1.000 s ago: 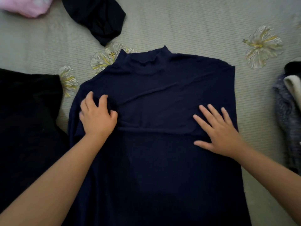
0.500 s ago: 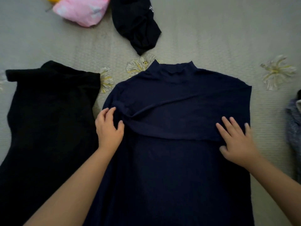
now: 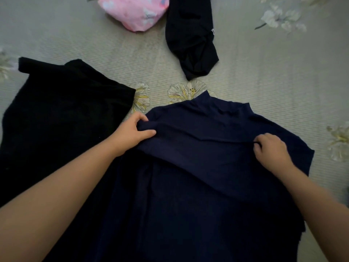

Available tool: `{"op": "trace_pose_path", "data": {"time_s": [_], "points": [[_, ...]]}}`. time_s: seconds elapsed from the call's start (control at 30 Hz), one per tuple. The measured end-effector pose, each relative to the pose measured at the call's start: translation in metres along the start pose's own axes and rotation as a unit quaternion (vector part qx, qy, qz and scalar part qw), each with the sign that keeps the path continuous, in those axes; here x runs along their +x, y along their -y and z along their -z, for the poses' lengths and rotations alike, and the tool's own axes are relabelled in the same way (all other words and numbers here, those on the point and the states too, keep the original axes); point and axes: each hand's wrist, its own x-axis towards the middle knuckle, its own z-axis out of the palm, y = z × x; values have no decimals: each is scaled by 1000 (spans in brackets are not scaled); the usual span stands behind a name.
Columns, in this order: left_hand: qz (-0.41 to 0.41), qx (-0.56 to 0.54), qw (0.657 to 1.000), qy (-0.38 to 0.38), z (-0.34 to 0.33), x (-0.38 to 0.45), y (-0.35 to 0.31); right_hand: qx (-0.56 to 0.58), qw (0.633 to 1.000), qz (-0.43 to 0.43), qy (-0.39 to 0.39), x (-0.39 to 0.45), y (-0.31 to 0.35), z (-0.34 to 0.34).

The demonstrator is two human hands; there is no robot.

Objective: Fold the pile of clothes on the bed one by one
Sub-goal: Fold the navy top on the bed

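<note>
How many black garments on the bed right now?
2. One black garment lies spread flat left of the navy top; one crumpled black garment lies beyond it, beside the pink bundle. More may sit out of frame.

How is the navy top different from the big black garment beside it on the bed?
The navy top is dark blue; the black garment is black. The navy top is gripped by the left hand and right hand; the black garment lies untouched. Both are spread on the bed.
</note>
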Motion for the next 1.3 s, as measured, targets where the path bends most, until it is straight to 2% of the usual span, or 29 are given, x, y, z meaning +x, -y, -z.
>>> {"op": "trace_pose_path", "data": {"time_s": [0.1,0.2,0.23,0.3,0.33,0.37,0.43,0.47,0.5,0.6,0.93,1.07,1.17,1.3], "points": [[49,104,992,-48,5,4,12,-43,999,-8,-13,7,0,0],[38,243,962,-121,0,-6,21,-17,995,-41,-89,-4,6,-8],[-9,287,946,-153,-3,-13,21,5,992,-39,-121,-12,10,-10],[-180,370,886,-214,-12,-26,26,26,985,-2,-173,-35,24,-19],[-241,395,860,-215,-19,-33,29,26,983,21,-180,-50,32,-27],[-266,424,845,-187,-26,-40,34,21,983,42,-175,-67,41,-37],[-184,474,859,-66,-40,-51,44,5,989,63,-131,-100,53,-56],[-127,488,863,-22,-44,-55,52,-3,993,61,-104,-113,57,-63],[-98,484,869,-9,-47,-57,60,-8,995,53,-84,-120,58,-69],[-113,470,875,-26,-49,-54,68,9,997,35,-74,-124,55,-75],[-101,517,850,-20,-46,-71,63,20,997,13,-69,-121,51,-84],[-83,500,862,-19,-43,-129,76,-22,999,19,-15,-123,55,-79],[-64,452,888,-50,-39,-183,95,-50,998,16,-15,-136,67,-74],[1,384,917,-109,-34,-262,135,56,992,108,-41,-208,116,-86]]}}
